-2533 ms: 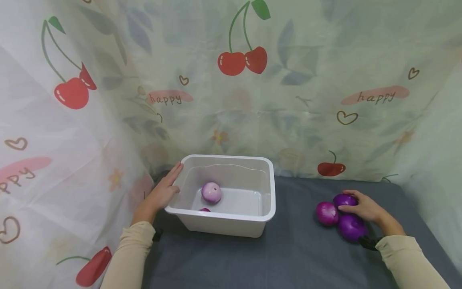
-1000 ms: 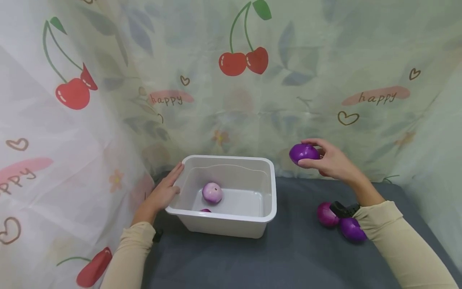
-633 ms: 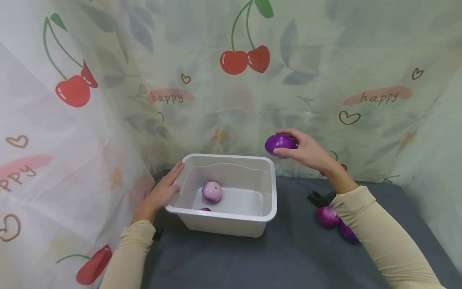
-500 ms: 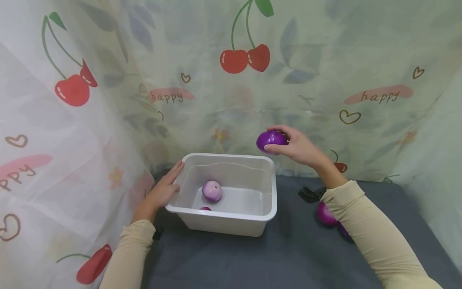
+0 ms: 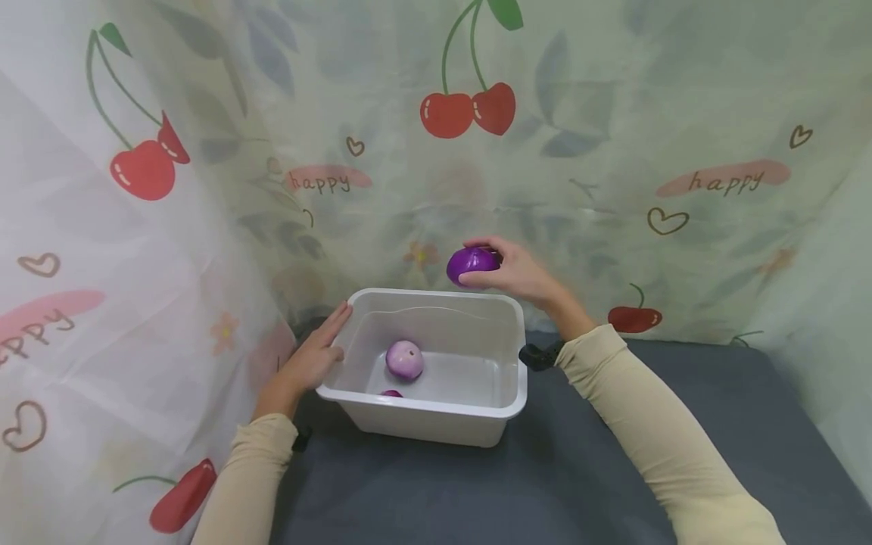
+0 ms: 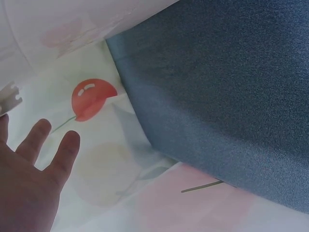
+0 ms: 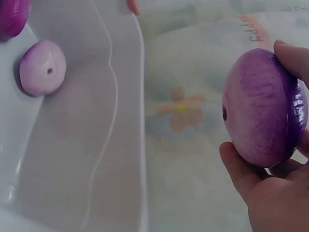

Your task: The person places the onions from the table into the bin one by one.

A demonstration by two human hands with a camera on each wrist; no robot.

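My right hand (image 5: 507,271) grips a shiny purple onion (image 5: 471,265) in the air above the back rim of a white plastic tub (image 5: 436,412). The right wrist view shows that onion (image 7: 263,108) close up between thumb and fingers, with the tub (image 7: 120,145) below. Inside the tub lie a pale pink onion (image 5: 405,359) (image 7: 42,68) and a darker purple one (image 5: 390,393) (image 7: 13,17), mostly hidden by the front wall. My left hand (image 5: 315,356) rests flat with straight fingers against the tub's left wall. In the left wrist view the left hand (image 6: 29,179) shows spread fingers.
A dark grey cloth (image 5: 545,484) covers the table. A cherry-print curtain (image 5: 436,151) hangs close behind and on both sides. My right sleeve (image 5: 654,439) crosses the right part of the table.
My right hand lifted a purple onion from the group on the right and carried it left and up, now over the tub's back edge. The left hand stayed on the tub.
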